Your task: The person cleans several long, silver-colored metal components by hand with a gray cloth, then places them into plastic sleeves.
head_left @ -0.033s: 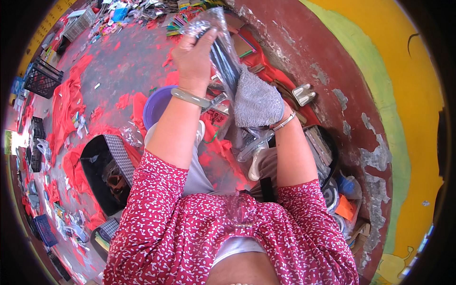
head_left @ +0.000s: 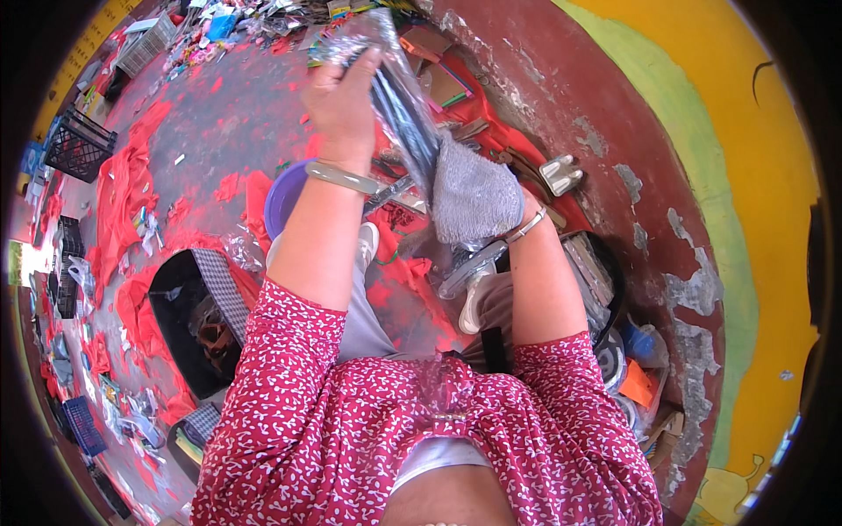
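Note:
My left hand (head_left: 342, 101) is raised in front of me, its fingers closed on the top of a long dark object in a crinkled clear plastic wrapper (head_left: 399, 96). My right hand (head_left: 519, 217) is almost hidden under a grey cloth (head_left: 474, 197) and presses it around the lower end of the dark object. Each wrist wears a bangle. The forearms come up out of red patterned sleeves.
A purple basin (head_left: 285, 197) sits on the floor below my left wrist. Red fabric scraps (head_left: 123, 188) lie across the grey floor. A black box with a checked cloth (head_left: 189, 307) is at the left, black crates (head_left: 77, 145) farther left. A red-and-yellow wall (head_left: 667, 158) runs along the right.

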The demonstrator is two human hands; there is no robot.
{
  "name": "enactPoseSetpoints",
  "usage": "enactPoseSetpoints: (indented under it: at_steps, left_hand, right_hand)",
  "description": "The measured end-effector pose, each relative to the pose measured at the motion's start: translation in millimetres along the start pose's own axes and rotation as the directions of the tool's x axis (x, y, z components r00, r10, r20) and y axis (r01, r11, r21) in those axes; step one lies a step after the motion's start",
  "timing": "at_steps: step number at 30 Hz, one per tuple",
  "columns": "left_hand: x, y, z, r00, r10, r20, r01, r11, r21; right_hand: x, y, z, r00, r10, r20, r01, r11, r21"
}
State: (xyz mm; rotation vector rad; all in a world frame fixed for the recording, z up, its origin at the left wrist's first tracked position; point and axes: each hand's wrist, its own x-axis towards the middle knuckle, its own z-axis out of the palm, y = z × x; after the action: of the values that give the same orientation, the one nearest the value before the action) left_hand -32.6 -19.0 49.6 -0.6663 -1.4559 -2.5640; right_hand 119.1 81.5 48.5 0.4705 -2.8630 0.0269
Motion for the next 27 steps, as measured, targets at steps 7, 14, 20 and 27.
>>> enactPoseSetpoints:
  at_steps: [7,14,20,27]
  left_hand:
    - [28,6,-24,0.975,0.001,-0.222,-0.059,0.965,-0.255]
    - [29,2,-37,0.942,-0.233,-0.243,0.121,0.909,-0.4]
    - [7,-22,-38,0.788,-0.605,0.114,0.562,0.631,-0.535]
    - [-10,-3,-12,0.85,-0.22,0.478,0.037,0.931,0.363]
  right_hand:
    - [-7,1,-4,0.976,0.108,0.188,-0.119,0.992,0.05]
    - [2,18,-7,0.703,0.711,-0.024,-0.704,0.7,0.124]
    - [-43,66,27,0.501,0.649,-0.573,-0.493,0.758,0.427]
    - [-19,30,-58,0.62,0.784,-0.034,-0.765,0.594,-0.251]
